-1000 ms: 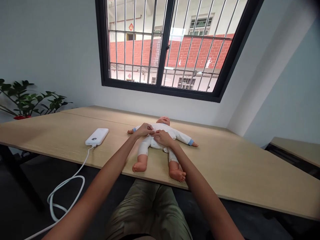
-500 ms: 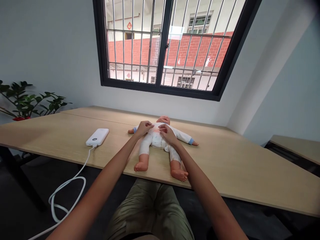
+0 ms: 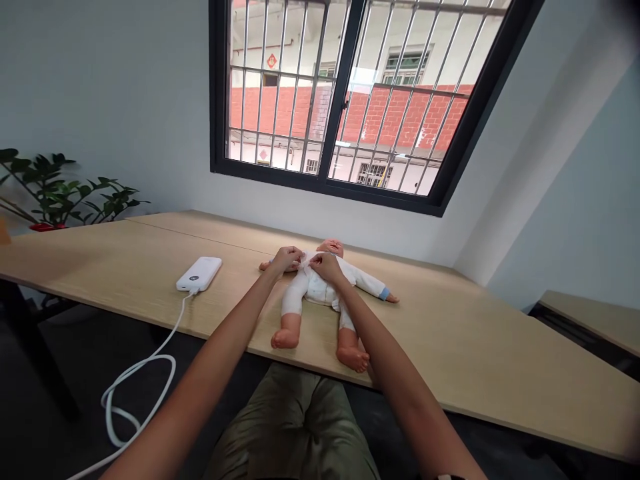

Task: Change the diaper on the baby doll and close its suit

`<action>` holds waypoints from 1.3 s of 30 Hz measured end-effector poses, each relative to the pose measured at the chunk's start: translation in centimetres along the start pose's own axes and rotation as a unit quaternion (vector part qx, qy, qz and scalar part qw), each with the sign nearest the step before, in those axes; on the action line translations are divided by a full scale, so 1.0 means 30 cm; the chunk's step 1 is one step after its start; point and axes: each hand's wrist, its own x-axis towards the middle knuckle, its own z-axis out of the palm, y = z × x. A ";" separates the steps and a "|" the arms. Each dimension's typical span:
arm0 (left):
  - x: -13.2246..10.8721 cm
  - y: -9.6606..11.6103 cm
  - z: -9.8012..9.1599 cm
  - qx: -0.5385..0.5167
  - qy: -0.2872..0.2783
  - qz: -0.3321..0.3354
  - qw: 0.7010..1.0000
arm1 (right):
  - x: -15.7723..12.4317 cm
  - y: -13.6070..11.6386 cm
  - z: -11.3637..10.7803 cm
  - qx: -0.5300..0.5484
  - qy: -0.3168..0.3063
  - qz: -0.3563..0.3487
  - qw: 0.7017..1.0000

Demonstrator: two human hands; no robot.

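Note:
A baby doll (image 3: 331,248) lies on its back on the table, head toward the window and bare feet toward me. It wears a white garment with blue cuffs (image 3: 367,281) and a white diaper (image 3: 320,291). My left hand (image 3: 287,257) pinches the garment's fabric at the doll's chest, on the left side. Close beside it, my right hand (image 3: 327,267) is closed on the same white cloth over the chest. Between my fingertips the fabric is bunched up; its exact edge is too small to make out.
On the table's left part lies a white power bank (image 3: 199,274), its white cable (image 3: 175,327) looping down past the front edge. A green plant (image 3: 65,190) stands at the far left. Behind the wooden table (image 3: 475,333) is a barred window (image 3: 330,100).
My right hand has moved left, closer to my left hand, and now holds the garment's cloth. The doll's bare belly patch is covered from sight. The camera view has tilted slightly.

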 end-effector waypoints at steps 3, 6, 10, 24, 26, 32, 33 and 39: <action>0.009 -0.006 0.005 0.008 -0.001 0.028 1.000 | 0.005 -0.037 0.017 -0.058 0.010 -0.001 0.998; 0.019 -0.012 0.009 0.020 -0.001 0.057 0.998 | 0.004 -0.068 0.041 -0.077 0.014 0.012 0.997; 0.028 -0.025 0.020 0.028 -0.010 0.080 0.996 | -0.007 -0.074 0.058 -0.059 0.010 0.008 0.998; -0.003 -0.070 0.111 0.206 -0.050 0.168 0.963 | -0.141 0.152 -0.151 0.179 0.130 0.064 0.973; -0.008 -0.071 0.117 0.229 -0.056 0.173 0.956 | -0.148 0.167 -0.134 0.209 0.144 0.089 0.963; -0.020 -0.057 0.118 0.318 -0.092 0.215 0.919 | -0.161 0.168 -0.093 0.222 0.146 0.098 0.959; -0.022 -0.053 0.117 0.332 -0.102 0.221 0.911 | -0.163 0.166 -0.091 0.226 0.148 0.093 0.958; -0.025 -0.057 0.108 0.346 -0.108 0.228 0.904 | -0.167 0.169 -0.082 0.215 0.155 0.083 0.961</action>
